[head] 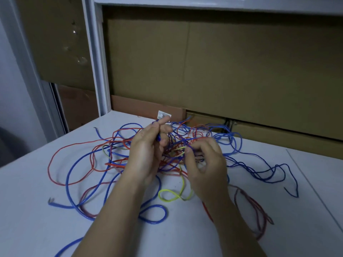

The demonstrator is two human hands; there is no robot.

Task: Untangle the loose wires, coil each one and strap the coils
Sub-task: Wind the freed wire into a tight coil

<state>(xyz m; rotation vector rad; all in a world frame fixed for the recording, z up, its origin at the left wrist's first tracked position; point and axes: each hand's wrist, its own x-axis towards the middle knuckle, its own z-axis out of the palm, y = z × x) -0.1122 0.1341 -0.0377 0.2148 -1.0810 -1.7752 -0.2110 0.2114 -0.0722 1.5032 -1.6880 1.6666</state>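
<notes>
Red wire [55, 156] loops at frame left on the white table [27, 210]. Tangle of wires [178, 145] sits at frame centre, blue, red and yellow strands crossing. Left hand [146, 153] is raised over the tangle, fingers curled around a blue wire [158, 138]. Right hand [206, 164], just right of it, pinches dark-blue strands between thumb and fingertips. Thin blue wire [259, 169] trails toward frame right. Cardboard panels [222, 62] fill the upper frame

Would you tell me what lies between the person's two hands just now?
In the head view, the knotted middle of the wire tangle fills the gap between the left hand and right hand: blue, red and yellow-green strands crossing.
</notes>
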